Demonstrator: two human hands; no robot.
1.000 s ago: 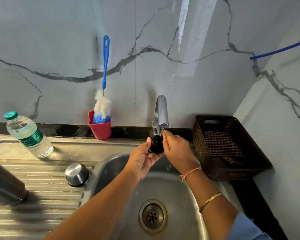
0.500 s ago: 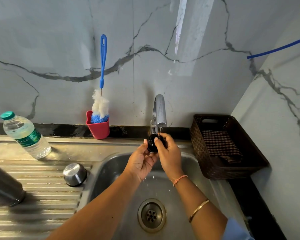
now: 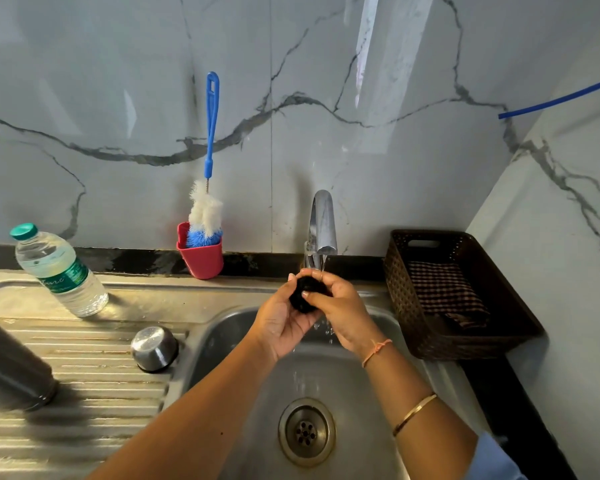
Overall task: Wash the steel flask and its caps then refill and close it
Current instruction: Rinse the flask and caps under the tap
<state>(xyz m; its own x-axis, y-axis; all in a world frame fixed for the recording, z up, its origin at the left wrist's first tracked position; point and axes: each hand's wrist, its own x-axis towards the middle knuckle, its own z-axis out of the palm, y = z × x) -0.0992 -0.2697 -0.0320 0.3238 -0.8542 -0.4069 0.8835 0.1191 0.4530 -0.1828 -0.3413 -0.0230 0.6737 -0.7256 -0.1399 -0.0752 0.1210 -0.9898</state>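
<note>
Head view: left hand and right hand fingers both closed round black inner cap under tap; I'd rotate it so water reaches the threads

A small black cap sits under the tap's running water, above the sink basin. The steel flask lies tilted on the ribbed drainboard at far left. Its rounded steel cap rests upside down by the basin's edge.
</note>
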